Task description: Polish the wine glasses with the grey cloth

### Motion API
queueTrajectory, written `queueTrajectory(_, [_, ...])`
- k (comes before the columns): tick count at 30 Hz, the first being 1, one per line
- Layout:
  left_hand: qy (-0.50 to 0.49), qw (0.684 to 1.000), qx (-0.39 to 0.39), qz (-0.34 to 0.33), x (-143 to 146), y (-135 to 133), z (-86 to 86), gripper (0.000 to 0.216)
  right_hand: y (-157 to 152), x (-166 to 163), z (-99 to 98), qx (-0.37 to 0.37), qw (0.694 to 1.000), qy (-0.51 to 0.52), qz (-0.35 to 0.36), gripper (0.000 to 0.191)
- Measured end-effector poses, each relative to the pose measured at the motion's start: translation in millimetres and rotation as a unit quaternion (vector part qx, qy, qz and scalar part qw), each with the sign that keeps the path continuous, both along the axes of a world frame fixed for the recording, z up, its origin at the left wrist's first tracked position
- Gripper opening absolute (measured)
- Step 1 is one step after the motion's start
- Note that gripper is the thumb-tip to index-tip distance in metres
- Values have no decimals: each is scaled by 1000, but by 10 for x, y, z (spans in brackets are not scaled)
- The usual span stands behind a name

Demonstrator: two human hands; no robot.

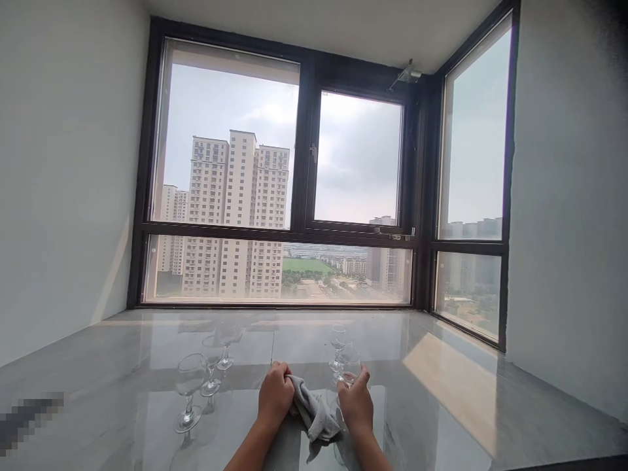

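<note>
My left hand (276, 394) is closed round one end of a grey cloth (314, 412), which hangs crumpled toward my right hand. My right hand (356, 400) has its thumb and fingers about a clear stemmed glass (349, 361); its lower part is hidden by the hand. Just behind it stands another stemmed glass (337, 340). To the left, three more stand upright in a slanting row: a near glass (190, 376), a middle glass (211, 356) and a far glass (226, 337).
The glossy grey sill (122, 418) reflects the light and reaches back to a dark-framed window (275, 231). White walls close in the left wall (63, 163) and right wall (564, 196) sides. A blurred dark patch (29, 418) lies at the left edge.
</note>
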State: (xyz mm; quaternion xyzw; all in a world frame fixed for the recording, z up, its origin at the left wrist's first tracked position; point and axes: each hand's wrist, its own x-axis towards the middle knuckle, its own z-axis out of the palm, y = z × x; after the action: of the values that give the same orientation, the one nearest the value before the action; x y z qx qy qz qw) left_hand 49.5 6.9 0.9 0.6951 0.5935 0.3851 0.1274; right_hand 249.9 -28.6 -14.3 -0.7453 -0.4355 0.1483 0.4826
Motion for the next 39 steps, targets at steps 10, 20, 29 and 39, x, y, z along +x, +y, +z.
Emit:
queueTrajectory(10, [5,1000,-9,3,-11,23,-8,24,63,36,-28,-5,1000,2,-4,72])
queueTrajectory(20, [4,1000,-5,6,-15,-6,4,25,86,60,-73,20,1000,2,-7,71])
queueTrajectory(29, [2,1000,-3,7,-8,11,-10,26,123,129,-251,130,988,78,29,67])
queueTrajectory(39, [-7,1000,8,2,-14,-2,-11,25,87,125,-178,133,985,108,27,67])
